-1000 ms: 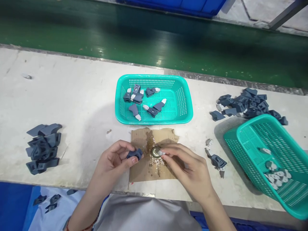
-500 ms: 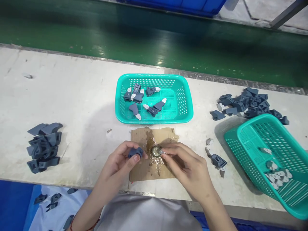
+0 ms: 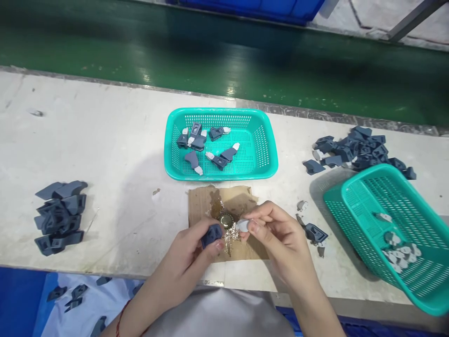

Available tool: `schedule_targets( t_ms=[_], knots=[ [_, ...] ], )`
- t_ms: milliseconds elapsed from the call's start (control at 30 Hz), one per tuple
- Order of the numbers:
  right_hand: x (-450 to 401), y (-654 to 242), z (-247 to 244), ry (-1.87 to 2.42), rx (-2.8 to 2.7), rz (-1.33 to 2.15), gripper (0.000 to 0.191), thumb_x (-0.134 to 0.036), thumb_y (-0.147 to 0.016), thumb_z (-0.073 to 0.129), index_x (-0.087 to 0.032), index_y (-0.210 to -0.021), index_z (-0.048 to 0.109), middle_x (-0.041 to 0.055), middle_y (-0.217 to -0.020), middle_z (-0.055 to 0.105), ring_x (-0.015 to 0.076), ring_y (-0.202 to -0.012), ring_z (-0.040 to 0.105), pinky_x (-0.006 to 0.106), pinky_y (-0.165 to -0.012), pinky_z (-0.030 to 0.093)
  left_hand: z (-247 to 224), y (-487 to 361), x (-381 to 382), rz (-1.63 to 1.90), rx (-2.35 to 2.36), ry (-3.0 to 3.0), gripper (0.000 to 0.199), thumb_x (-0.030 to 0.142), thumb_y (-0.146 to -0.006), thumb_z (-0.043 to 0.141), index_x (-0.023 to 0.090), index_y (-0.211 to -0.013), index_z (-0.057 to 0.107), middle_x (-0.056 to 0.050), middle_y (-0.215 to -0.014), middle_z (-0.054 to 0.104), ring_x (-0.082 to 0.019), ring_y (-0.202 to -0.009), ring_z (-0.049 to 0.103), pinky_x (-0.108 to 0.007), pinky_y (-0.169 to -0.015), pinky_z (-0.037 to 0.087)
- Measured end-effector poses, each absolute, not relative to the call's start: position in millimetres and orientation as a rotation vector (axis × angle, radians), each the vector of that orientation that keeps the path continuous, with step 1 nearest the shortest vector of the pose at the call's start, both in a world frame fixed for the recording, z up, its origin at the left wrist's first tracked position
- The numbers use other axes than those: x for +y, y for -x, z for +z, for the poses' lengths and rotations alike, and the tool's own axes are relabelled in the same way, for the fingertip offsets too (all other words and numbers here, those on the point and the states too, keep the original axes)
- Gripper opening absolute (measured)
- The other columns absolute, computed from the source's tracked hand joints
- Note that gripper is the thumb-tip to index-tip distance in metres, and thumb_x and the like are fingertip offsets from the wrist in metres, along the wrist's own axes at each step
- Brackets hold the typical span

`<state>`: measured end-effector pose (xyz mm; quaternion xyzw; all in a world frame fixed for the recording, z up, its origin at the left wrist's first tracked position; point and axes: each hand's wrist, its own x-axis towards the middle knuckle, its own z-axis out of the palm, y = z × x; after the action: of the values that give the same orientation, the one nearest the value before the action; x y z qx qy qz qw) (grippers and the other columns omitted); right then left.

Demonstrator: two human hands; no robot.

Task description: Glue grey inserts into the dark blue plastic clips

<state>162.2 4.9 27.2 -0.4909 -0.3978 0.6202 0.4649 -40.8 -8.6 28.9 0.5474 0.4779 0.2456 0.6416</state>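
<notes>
My left hand (image 3: 191, 257) is closed around a dark blue-grey plastic part (image 3: 212, 235), held just left of a small round metal cap (image 3: 226, 221). In a pinch, my right hand (image 3: 277, 234) grips a small white plastic piece (image 3: 243, 225), which points toward the blue-grey part; a gap lies between the two. Under both hands is a brown cardboard sheet (image 3: 242, 199), wet and shiny around the cap. Beyond it stands a green basket (image 3: 220, 177) holding several blue-grey parts with white pieces attached.
A second green basket (image 3: 365, 252) with several white pieces sits tilted at the right. Blue-grey parts lie in a pile (image 3: 361, 147) behind it and in a stack (image 3: 59, 217) at the left. A loose part (image 3: 315, 233) is right of my hand. A green belt (image 3: 196, 61) runs behind the table.
My right hand has lifted the white piece away from the metal cap and turned it. My left hand has moved right and nearer me, rotating the blue-grey part toward the white piece.
</notes>
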Motion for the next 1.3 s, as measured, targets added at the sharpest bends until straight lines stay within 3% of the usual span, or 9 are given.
schedule_targets(
  t_ms=[200,600,900,1000,1100,1300],
  knots=[
    [3.1,-154.0,40.9,1.204,-1.038,1.443,0.009,-0.021,-0.089,0.076,-0.021,-0.082,0.070,-0.0031,-0.067,0.071,0.0074,-0.059,0.065,0.014,-0.056,0.051,30.6,39.4,-6.0,0.565,1.133,-1.616,0.012,0.027,-0.107,0.044,0.022,-0.098,0.051,0.002,-0.086,0.054,-0.013,-0.074,0.052,-0.026,-0.066,0.038],
    [2.2,-145.9,40.1,1.187,-1.235,1.409,0.013,-0.019,-0.089,0.072,-0.022,-0.079,0.065,-0.0017,-0.075,0.069,0.0109,-0.068,0.064,0.019,-0.059,0.051,34.8,39.4,-7.2,0.482,1.137,-1.655,0.019,0.034,-0.108,0.040,0.022,-0.098,0.051,0.000,-0.085,0.059,-0.018,-0.076,0.059,-0.028,-0.066,0.041],
    [3.7,-157.1,38.9,1.291,-1.432,1.553,0.025,-0.038,-0.102,0.060,-0.022,-0.084,0.056,-0.0007,-0.077,0.065,0.0134,-0.070,0.062,0.024,-0.059,0.047,37.4,38.9,0.3,0.366,1.069,-1.573,0.030,0.040,-0.108,0.040,0.023,-0.084,0.045,0.004,-0.071,0.049,-0.014,-0.063,0.048,-0.028,-0.059,0.032],
    [11.0,-166.1,46.7,1.255,-1.810,1.377,0.018,-0.033,-0.106,0.051,-0.022,-0.092,0.056,0.0008,-0.083,0.066,0.0147,-0.074,0.061,0.026,-0.064,0.048,43.3,41.8,4.1,0.276,1.005,-1.416,0.031,0.047,-0.106,0.044,0.022,-0.089,0.051,0.006,-0.072,0.045,-0.013,-0.063,0.042,-0.027,-0.058,0.031],
    [17.7,-170.7,53.0,1.151,-2.185,1.097,0.024,-0.027,-0.109,0.040,-0.021,-0.090,0.053,0.0036,-0.084,0.064,0.0172,-0.076,0.059,0.030,-0.066,0.047,50.0,43.6,7.4,0.235,0.939,-1.345,0.031,0.050,-0.105,0.044,0.022,-0.099,0.055,0.004,-0.080,0.049,-0.014,-0.069,0.043,-0.027,-0.062,0.034],
    [15.0,-165.0,46.2,1.105,-2.284,0.806,0.030,-0.022,-0.109,0.034,-0.023,-0.080,0.044,0.0015,-0.072,0.055,0.0176,-0.066,0.052,0.030,-0.060,0.042,51.2,38.3,7.3,0.246,0.948,-1.315,0.037,0.050,-0.107,0.037,0.020,-0.096,0.056,0.000,-0.084,0.055,-0.017,-0.074,0.048,-0.029,-0.067,0.037]
  ],
)
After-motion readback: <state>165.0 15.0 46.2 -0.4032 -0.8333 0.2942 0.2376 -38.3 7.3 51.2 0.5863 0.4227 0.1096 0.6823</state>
